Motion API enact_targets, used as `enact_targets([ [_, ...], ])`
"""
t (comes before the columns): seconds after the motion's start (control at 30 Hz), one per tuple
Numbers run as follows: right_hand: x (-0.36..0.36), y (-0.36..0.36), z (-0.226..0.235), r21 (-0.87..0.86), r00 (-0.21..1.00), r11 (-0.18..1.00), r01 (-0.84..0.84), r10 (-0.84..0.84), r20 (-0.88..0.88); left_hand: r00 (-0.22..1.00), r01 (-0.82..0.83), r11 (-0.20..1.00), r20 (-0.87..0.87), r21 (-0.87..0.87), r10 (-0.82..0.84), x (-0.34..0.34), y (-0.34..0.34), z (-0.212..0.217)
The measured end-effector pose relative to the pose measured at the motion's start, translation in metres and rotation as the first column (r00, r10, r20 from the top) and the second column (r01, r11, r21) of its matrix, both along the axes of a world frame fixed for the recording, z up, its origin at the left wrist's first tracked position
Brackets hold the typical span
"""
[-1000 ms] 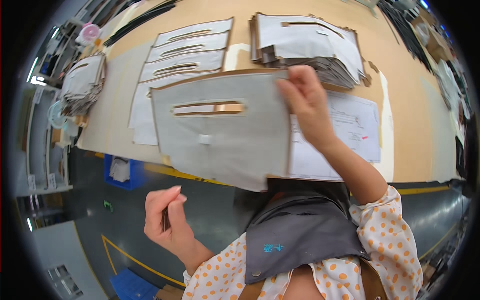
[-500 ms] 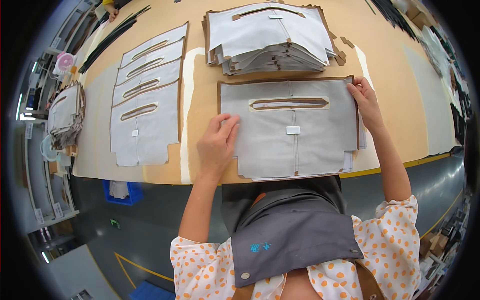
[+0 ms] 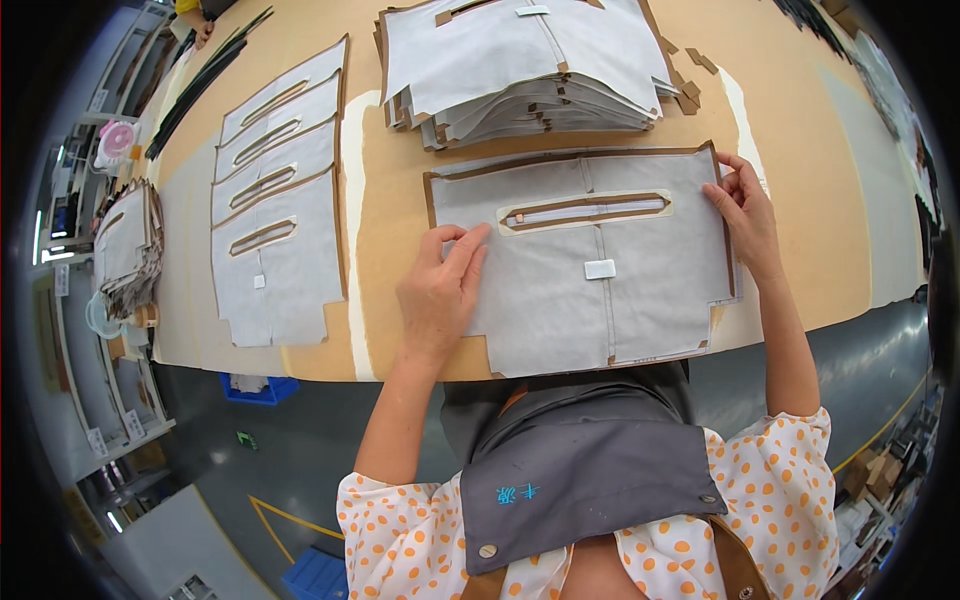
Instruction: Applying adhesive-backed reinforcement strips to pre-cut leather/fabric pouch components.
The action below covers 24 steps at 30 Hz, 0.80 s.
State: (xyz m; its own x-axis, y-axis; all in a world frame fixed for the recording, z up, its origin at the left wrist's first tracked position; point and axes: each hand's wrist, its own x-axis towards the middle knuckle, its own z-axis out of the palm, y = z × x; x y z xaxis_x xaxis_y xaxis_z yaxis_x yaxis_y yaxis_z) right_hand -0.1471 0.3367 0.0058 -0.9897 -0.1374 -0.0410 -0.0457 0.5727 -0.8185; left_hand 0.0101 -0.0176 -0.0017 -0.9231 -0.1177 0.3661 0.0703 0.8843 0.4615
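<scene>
A grey fabric panel (image 3: pixel 550 285) with brown-bound edges lies between the two hands, at the near edge of the table (image 3: pixel 400 175). Its long slot (image 3: pixel 585 212), framed in a pale border, runs crosswise just right of the left fingertips, and a small white tag (image 3: pixel 600 269) sits below the slot, about midway between the hands. The left hand (image 3: pixel 440 290) is at the panel's left edge, fingers bent and thumb drawn close to them; whether they pinch the fabric or only rest on it, I cannot tell. The right hand (image 3: pixel 745 215) is at the upper right corner, thumb over the edge and the other fingers curled beside it; how firmly they close on it is hidden. Ahead of both hands stands a thick stack of similar panels (image 3: pixel 480 60), with brown scraps (image 3: pixel 688 97) to its right, ahead of the right hand. Left of the left hand, past a white strip (image 3: pixel 355 230), four overlapping panels (image 3: pixel 275 305) lie in a column, slots showing. Farther left is another pile of panels (image 3: pixel 130 245), and beyond the column, far ahead of the left hand, lie long black strips (image 3: pixel 210 85), near a co-worker's hand (image 3: pixel 203 33).
</scene>
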Motion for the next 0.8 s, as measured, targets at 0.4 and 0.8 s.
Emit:
enact_targets([
  [0.4,-0.0041,0.0078,-0.0084,-0.026,1.0,1.0,0.006,-0.007,-0.023,1.0,0.024,0.99,-0.015,-0.137,-0.026,-0.0073,0.0028,-0.0053],
  [0.8,-0.0027,0.0101,-0.0076,-0.003,0.999,1.0,0.009,-0.009,-0.053,0.999,0.045,0.989,0.007,-0.141,-0.044,-0.0053,0.0067,-0.0052],
])
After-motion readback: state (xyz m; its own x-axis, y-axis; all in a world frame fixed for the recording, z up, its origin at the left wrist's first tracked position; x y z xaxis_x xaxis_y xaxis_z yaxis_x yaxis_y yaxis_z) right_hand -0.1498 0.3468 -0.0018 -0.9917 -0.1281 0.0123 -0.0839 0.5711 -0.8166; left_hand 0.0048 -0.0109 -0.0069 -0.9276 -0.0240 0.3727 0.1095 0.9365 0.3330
